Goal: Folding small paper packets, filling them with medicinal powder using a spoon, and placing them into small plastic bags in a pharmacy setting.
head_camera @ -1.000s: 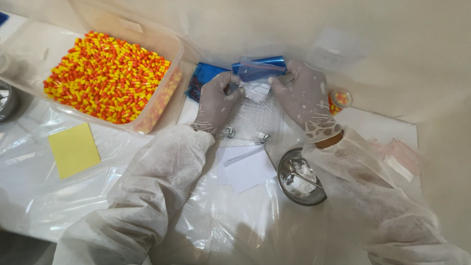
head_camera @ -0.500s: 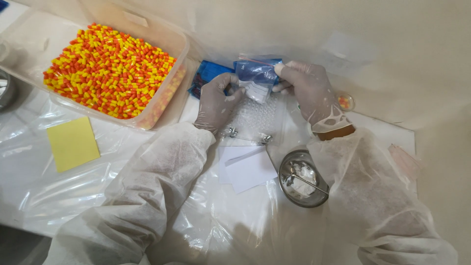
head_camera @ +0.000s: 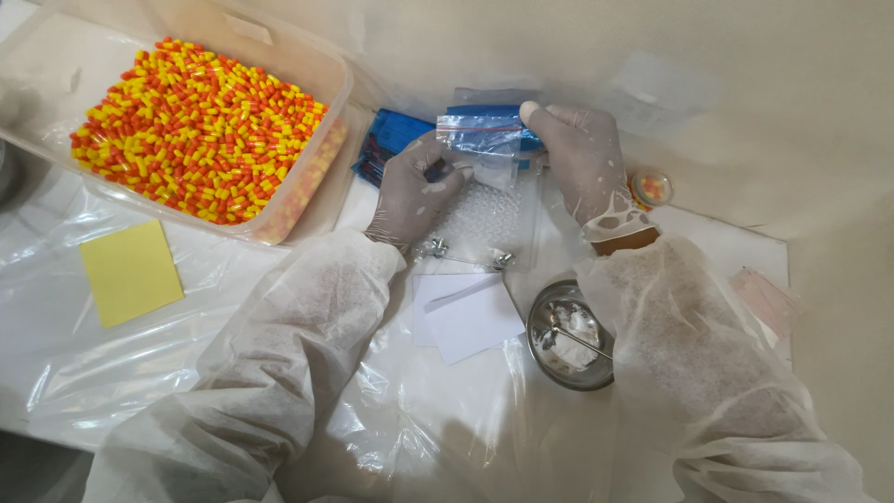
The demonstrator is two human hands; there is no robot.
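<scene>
Both of my hands wear pale gloves and white sleeves. My left hand (head_camera: 414, 191) and my right hand (head_camera: 582, 158) hold a small clear zip bag (head_camera: 480, 135) with a blue strip between them, above a clear perforated tray (head_camera: 484, 224) on the table. A little white powder shows in the bag's lower part. My left hand pinches the bag's left side; my right hand grips its right edge near the top.
A clear tub (head_camera: 312, 186) full of orange-and-yellow capsules stands at the upper left. A steel bowl (head_camera: 540, 326) with white powder and a small spoon sits at the tray's near right. White paper sheets (head_camera: 466, 317), a yellow pad (head_camera: 130, 270), blue packets (head_camera: 386, 140) and a small cup of capsules (head_camera: 650, 186) lie around.
Both hands have kept hold of the small bag above the tray, turning it a little. The view has shifted slightly; nothing else on the table moved.
</scene>
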